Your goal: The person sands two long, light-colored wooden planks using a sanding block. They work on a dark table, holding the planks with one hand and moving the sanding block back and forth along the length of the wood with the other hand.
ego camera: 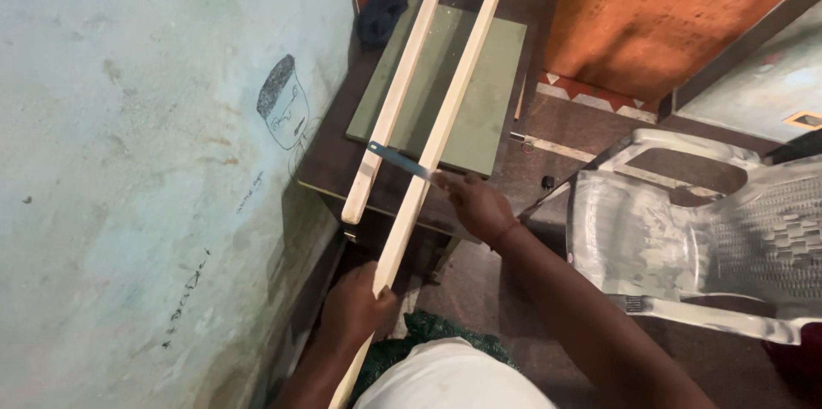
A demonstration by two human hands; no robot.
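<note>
Fingers (pixel 364 289) gripping wooden strip (pixel 445 118), table edge (pixel 321 178) near wall (pixel 128 161)

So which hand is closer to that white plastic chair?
The right hand. It holds a thin blade against the long wooden strip, just left of the chair. The left hand grips the strip lower down, farther from it.

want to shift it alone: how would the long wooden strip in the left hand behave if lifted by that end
The wooden strip is long and thin, so it would probably bow and wobble when lifted at the left hand. It looks light for its length. Its far end runs out of view, so it would likely swing wide.
</note>
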